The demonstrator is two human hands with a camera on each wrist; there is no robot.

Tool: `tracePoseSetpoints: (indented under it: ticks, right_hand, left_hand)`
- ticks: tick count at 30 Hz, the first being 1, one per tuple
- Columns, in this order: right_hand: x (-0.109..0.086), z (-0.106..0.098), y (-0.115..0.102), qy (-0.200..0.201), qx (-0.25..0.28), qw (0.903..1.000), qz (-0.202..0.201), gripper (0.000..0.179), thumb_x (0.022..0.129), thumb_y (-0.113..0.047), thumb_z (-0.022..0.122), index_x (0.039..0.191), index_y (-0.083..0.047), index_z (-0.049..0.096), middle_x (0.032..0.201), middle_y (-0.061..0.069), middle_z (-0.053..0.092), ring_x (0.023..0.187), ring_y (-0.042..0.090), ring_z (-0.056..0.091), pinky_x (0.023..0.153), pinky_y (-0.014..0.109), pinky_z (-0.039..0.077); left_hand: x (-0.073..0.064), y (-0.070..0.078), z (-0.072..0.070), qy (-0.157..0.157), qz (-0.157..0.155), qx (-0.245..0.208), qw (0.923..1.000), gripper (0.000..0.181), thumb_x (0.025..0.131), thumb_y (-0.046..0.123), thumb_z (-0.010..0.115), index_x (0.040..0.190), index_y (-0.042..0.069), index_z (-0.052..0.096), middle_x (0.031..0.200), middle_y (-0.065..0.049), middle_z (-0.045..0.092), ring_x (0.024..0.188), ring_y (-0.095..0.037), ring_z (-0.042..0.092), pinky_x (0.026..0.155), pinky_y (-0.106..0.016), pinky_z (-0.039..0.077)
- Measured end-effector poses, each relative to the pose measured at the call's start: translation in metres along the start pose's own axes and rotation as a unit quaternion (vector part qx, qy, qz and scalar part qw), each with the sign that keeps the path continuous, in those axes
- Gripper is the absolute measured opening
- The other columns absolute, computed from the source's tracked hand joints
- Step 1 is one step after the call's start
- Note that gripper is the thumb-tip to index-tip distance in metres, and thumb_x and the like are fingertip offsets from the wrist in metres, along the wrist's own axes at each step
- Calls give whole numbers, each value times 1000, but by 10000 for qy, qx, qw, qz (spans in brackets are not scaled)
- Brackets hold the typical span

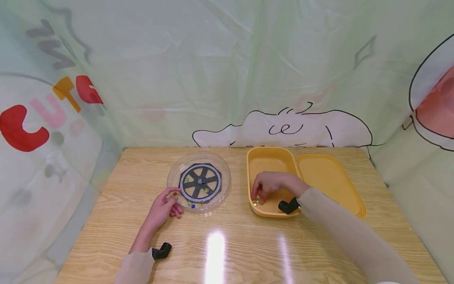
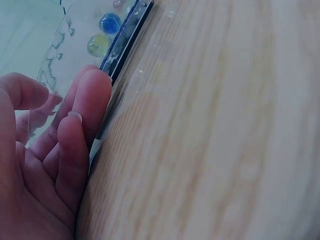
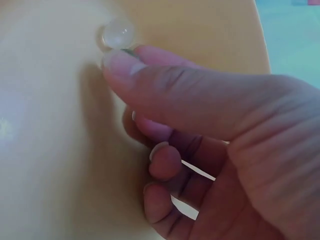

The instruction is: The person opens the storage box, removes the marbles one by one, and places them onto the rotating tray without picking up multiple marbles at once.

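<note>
A round clear dish (image 1: 227, 193) stands on the table with several glass marbles in it, among them a blue marble (image 2: 110, 23) and a yellowish marble (image 2: 98, 45). My left hand (image 1: 162, 208) grips the dish's near-left side. Beside its fingertips shows a small orange-brown marble (image 1: 175, 193). Inside the yellow box (image 1: 271, 157), my right hand (image 1: 270, 184) reaches to the near-left corner. Its thumb and index finger pinch a marble with a green streak (image 3: 131, 52), mostly hidden by the thumb. A clear whitish marble (image 3: 118, 33) lies on the box floor just beyond the fingertips.
A black spoked wheel shape with a pale ring (image 1: 182, 185) lies at the dish's middle. Right of the box lies its yellow lid (image 1: 328, 181). A printed curtain (image 1: 177, 79) hangs behind the wooden table (image 1: 170, 268). Black camera mounts sit on both wrists.
</note>
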State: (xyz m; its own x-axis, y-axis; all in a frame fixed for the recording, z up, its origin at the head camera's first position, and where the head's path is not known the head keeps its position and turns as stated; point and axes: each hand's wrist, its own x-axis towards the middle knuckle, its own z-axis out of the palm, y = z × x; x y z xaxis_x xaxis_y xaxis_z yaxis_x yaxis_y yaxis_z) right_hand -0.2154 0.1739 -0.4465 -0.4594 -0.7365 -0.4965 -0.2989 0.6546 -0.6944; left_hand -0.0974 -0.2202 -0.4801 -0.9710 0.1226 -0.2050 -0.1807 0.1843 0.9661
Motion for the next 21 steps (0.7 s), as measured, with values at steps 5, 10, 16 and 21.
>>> tracePoseSetpoints:
  ticks: [5,10,16,21]
  right_hand:
    - [1,1,-2,139,-240,9996,11,17,75,-3,85,88,-12,79,67,-7,63,63,4,53,63,21,43]
    - [2,0,-2,163,-300,9994,31,15,76,-3,84,86,-11,78,68,-7,63,64,5,53,64,22,44]
    - [-1,-1,0,235,-219,9995,-79,11,80,-3,80,87,-9,74,71,-5,60,67,8,53,67,23,44]
    - [-6,-4,-2,356,-174,9990,-227,9,84,-4,77,90,-8,72,78,-4,64,73,9,56,72,26,46]
  left_hand:
    - [1,-3,0,57,-28,-27,10000,30,105,5,45,134,1,52,71,-17,68,55,-24,66,54,-30,55]
    - [9,-19,-3,81,-83,-51,9999,30,105,6,45,135,3,52,71,-17,68,54,-23,65,54,-31,55]
    - [13,-28,-4,101,-15,-53,9999,31,105,10,47,135,6,53,71,-17,68,54,-25,65,53,-32,55]
    - [11,-27,-3,122,61,-38,9999,30,105,10,48,134,6,54,71,-17,68,54,-24,65,53,-32,55]
